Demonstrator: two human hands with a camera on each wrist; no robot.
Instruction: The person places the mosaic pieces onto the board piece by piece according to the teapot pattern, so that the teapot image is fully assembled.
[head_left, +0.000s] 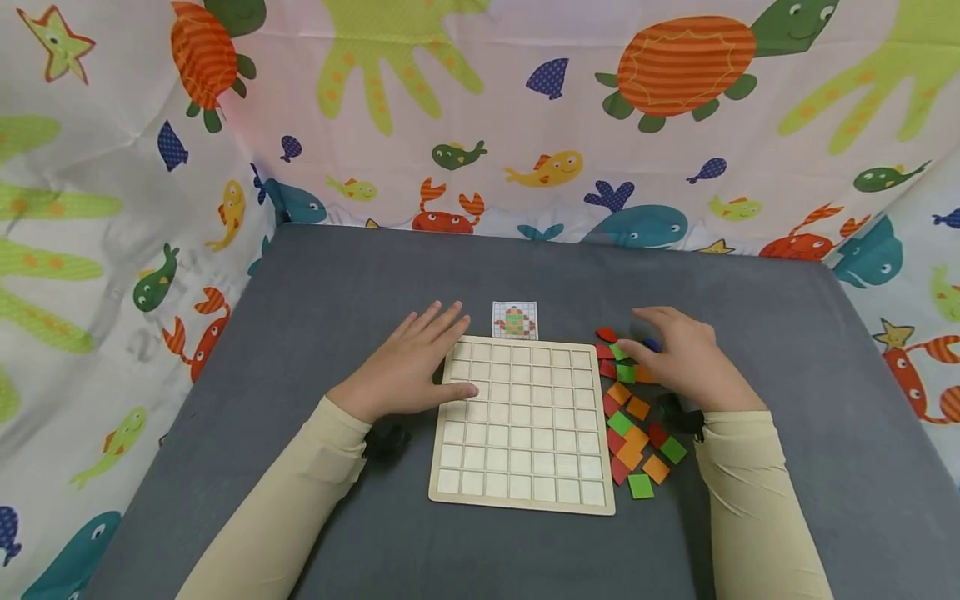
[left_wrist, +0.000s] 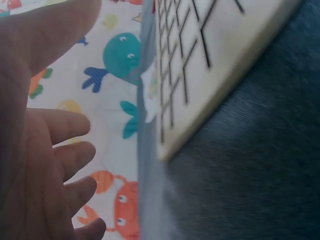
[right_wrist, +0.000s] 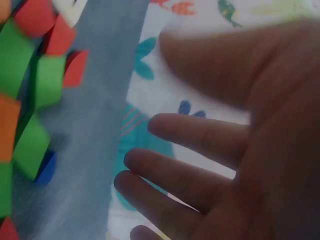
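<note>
Partner: State of both sides?

Me: Left grip [head_left: 408, 362] relaxed, fingers straight, nothing held, over the far left corner of the board [head_left: 529, 437]. Contact with the wood: cannot tell. Right grip [head_left: 678, 358] also empty, thumb and fingers apart, above the far end of the tiles [head_left: 630, 457].

Partner: Best way to take one?

Me: I judge the step in hand to be picking out a tile. I'd choose from the loose fringe, since crowded pieces may drag neighbours along. Thumb and forefinger on opposite edges, light pinch, lift straight up. Left palm flat on the rim would keep the board from sliding. Colour worth checking against the card [head_left: 514, 320], which lies at the board's far edge.

Partner: Looks of it all?

Me: Board: pale wood, gridded, corners rounded, visible cells bare, set mid-worktop [head_left: 360, 533]. Tiles: scattered close along its right side; flat, red, green and orange, many square. One red piece [head_left: 607, 335] has a curved edge; a blue piece [right_wrist: 46, 170] shows partly. Card: small, white, coloured pattern on a grid.
</note>
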